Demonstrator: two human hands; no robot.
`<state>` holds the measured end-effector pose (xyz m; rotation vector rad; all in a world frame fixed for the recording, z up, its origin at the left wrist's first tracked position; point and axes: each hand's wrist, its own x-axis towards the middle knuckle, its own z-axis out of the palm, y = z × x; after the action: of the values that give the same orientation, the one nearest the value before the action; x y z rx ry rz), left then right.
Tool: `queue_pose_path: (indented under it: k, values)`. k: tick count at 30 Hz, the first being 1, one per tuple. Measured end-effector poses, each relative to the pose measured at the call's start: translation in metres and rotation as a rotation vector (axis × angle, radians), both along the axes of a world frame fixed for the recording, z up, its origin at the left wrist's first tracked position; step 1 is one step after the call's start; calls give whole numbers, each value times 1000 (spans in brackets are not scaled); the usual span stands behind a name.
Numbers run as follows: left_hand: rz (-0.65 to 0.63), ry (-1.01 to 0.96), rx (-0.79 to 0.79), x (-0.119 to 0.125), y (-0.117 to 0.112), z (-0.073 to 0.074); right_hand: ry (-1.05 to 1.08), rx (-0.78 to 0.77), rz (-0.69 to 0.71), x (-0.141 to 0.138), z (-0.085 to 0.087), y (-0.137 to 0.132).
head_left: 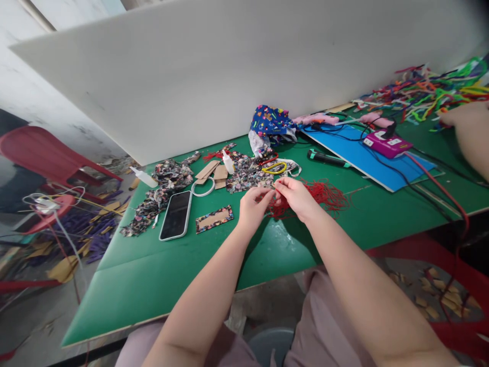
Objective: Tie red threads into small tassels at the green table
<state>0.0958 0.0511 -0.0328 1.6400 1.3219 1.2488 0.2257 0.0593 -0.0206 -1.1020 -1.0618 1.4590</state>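
Observation:
My left hand (pixel 254 206) and my right hand (pixel 296 198) meet over a heap of thin red strings (pixel 326 196) on the green table. Both are closed in a pinch, fingertips almost touching, and red string shows between and below them; how many strands they grip is too small to tell. Just beyond lies crumpled dark floral fabric (pixel 242 171) with yellow-handled scissors (pixel 275 167). To the left of my hands is a cardboard rectangle edged in floral fabric (pixel 214 219). A phone (pixel 175 215) rests further left.
Around the table are glue bottles (pixel 228 162), cardboard pieces (pixel 214 172), a white ring (pixel 203 187), a cutter knife (pixel 327 158), a blue board (pixel 367 153) and a purple power socket (pixel 387 144) with trailing cables. Another person's arm (pixel 468 132) reaches in at right, near colourful strips (pixel 431 92).

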Motion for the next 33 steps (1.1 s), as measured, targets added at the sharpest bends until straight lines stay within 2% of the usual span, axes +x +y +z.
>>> queue_pose_path:
  k: [2,6,10,15,18,24,33]
  values:
    - [-69,-127,-96,2,0,-1,36,6,-21,-2,-1,0]
    - [-283,-514,-362,9,-3,-4,86,86,-70,-6,-2,0]
    - [-341,-668,-443,14,-7,-2,94,111,-87,-11,0,-4]
    - [-364,-621,-508,11,-7,0,30,91,-142,-15,0,-7]
    - [-328,-564,-501,8,-6,0,50,163,-163,-16,-3,-5]
    - [-118,-346,-272,6,-5,4,94,197,-132,-17,-4,-4]
    - [-46,-357,-195,5,-4,8,192,172,-112,-18,1,-5]
